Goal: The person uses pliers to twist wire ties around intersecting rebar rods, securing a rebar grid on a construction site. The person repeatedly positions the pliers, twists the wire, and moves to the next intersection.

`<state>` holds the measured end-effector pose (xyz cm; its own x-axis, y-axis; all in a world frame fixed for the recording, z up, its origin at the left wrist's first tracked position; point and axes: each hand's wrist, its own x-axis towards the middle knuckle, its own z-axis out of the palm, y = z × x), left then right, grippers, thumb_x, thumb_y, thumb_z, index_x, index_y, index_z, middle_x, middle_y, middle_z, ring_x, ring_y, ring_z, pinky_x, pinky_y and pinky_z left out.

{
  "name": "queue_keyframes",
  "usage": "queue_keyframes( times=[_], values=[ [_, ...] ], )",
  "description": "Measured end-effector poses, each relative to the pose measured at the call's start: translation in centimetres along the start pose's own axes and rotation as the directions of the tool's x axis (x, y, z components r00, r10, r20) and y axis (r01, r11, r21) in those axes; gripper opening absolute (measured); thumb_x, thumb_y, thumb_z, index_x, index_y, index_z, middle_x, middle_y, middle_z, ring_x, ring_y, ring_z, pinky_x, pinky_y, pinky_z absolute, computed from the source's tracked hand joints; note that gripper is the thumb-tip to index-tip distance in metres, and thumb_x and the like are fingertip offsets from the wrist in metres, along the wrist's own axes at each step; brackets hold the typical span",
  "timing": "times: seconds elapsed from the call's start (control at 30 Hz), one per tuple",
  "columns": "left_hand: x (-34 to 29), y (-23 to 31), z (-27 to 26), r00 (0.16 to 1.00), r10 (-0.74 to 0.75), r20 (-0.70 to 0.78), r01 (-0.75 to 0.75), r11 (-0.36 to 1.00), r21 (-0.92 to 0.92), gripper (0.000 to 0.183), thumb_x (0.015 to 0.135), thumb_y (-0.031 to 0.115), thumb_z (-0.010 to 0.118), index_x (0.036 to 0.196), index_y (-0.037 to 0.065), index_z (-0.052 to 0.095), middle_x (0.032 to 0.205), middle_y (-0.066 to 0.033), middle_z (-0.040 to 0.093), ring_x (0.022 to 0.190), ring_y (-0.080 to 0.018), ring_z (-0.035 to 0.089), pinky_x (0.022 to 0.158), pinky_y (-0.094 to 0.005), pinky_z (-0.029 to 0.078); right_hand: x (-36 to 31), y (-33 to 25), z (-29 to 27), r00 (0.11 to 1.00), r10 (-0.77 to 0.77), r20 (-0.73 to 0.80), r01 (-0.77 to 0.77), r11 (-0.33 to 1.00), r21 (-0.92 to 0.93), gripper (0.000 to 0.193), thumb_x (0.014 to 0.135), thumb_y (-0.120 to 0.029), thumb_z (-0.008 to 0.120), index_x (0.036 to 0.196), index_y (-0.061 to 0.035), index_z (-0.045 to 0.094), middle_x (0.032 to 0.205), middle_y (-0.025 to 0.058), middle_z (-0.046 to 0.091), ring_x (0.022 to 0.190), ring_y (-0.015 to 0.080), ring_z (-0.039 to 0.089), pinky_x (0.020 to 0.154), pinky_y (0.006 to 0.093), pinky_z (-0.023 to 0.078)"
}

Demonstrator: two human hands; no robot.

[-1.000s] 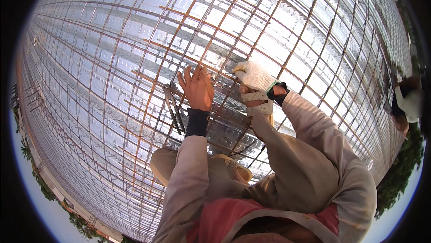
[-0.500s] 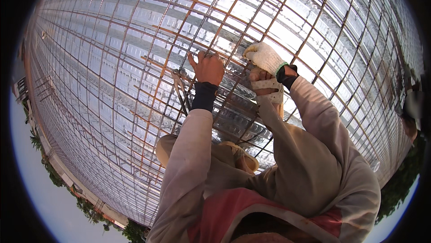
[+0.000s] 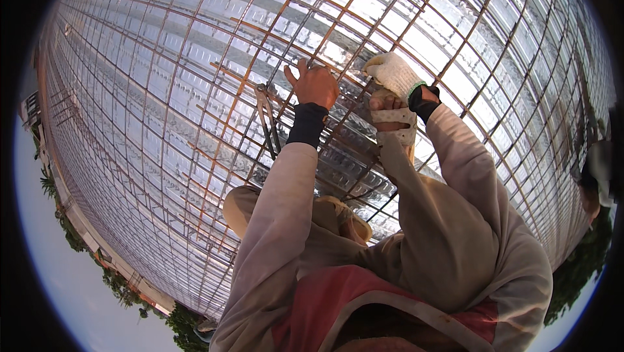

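Both my hands are over a grid of rusty rebar (image 3: 239,87). My bare left hand (image 3: 316,85), with a dark cuff at the wrist, is bent over a bar crossing; its outer finger sticks out and the others curl down, their tips hidden. Close on its right, my right hand (image 3: 394,74) wears a white knit glove. Thumb and fingers are drawn together beside a bar; anything between them is too small to make out. Pincers (image 3: 267,120) with dark handles lean on the bars left of my left wrist.
Shiny ribbed metal decking (image 3: 338,157) lies beneath the grid. My sandalled foot (image 3: 394,118) rests on the bars just below my right hand, my other foot (image 3: 344,215) nearer me. Part of another person (image 3: 595,183) shows at the right edge. Trees (image 3: 185,326) line the lower left.
The view has shifted slightly, so hands, pincers and bars sit a little further right. Both hands stay at about the same spot on the grid, in much the same pose.
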<state>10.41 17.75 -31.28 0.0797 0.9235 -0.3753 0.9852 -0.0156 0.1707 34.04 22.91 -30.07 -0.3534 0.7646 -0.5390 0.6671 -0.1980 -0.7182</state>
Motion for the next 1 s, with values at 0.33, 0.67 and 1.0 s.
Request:
queue_keyframes(
  times=[0.33, 0.67, 1.0],
  values=[
    [0.6, -0.2, 0.6, 0.999, -0.040, -0.024, 0.038, 0.996, -0.082, 0.020, 0.095, 0.025, 0.069, 0.110, 0.018, 0.079, 0.115, -0.0084, 0.077, 0.140, -0.0353, 0.054, 0.124, -0.0806, 0.014, -0.5, -2.1, 1.7, 0.994, -0.020, -0.109, -0.018, 0.943, -0.333, 0.038, 0.095, -0.029, 0.063, 0.116, -0.0046, 0.083, 0.103, 0.0208, 0.081, 0.098, 0.0394, 0.078, 0.093, 0.0487, 0.061],
    [-1.0, -1.4, -0.8, 0.901, 0.118, -0.417, -0.276, 0.898, -0.344, 0.007, 0.098, 0.009, 0.065, 0.104, 0.008, 0.068, 0.099, -0.0148, 0.073, 0.105, -0.0384, 0.070, 0.107, -0.0586, 0.047, 0.3, -4.6, 4.4, 0.990, 0.104, -0.095, -0.127, 0.952, -0.279, 0.031, 0.095, -0.024, 0.060, 0.108, -0.0051, 0.082, 0.110, 0.0257, 0.078, 0.108, 0.0472, 0.074, 0.097, 0.0547, 0.059],
    [-1.9, 0.7, -1.1, 0.847, 0.135, -0.515, -0.456, 0.681, -0.572, 0.010, 0.098, 0.003, 0.072, 0.106, 0.006, 0.068, 0.096, -0.0158, 0.074, 0.087, -0.0401, 0.074, 0.073, -0.0464, 0.059, -1.8, -4.8, 2.7, 0.961, 0.265, -0.083, -0.236, 0.937, 0.256, 0.028, 0.091, -0.026, 0.067, 0.098, -0.0043, 0.083, 0.093, 0.0200, 0.079, 0.085, 0.0342, 0.076, 0.081, 0.0426, 0.058]
  ],
)
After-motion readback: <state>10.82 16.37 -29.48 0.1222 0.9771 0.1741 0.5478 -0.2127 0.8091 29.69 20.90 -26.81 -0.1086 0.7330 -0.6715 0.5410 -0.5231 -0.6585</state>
